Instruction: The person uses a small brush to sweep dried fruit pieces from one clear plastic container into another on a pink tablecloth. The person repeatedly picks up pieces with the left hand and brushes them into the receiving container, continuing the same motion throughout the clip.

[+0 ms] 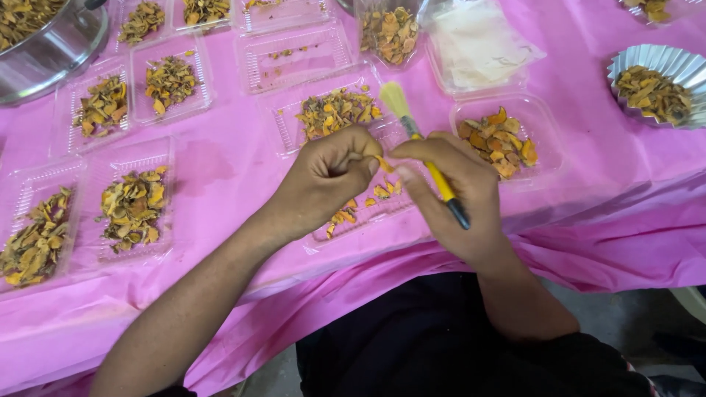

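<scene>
Counter (220, 169), draped in a pink plastic sheet, carrying rows of clear plastic trays of dried orange-yellow chips; a steel bowl (44, 44) at the far left corner and a fluted foil cup (662, 66) of the same chips at the far right. Clear tray (323, 235) directly beneath both hands, holding a few loose chips. Left hand (323, 180): curled nearly closed, thumb and forefinger pinching one small orange chip (382, 165) just above that tray. Right hand (460, 198): fingers closed around a yellow-handled brush (426, 158), pale bristles pointing away and upward, thumb tip meeting the chip. Step in hand, by judgement: a single chip is held up for brushing; the bristle end would have to be brought round onto it, with the pinch kept light.
</scene>
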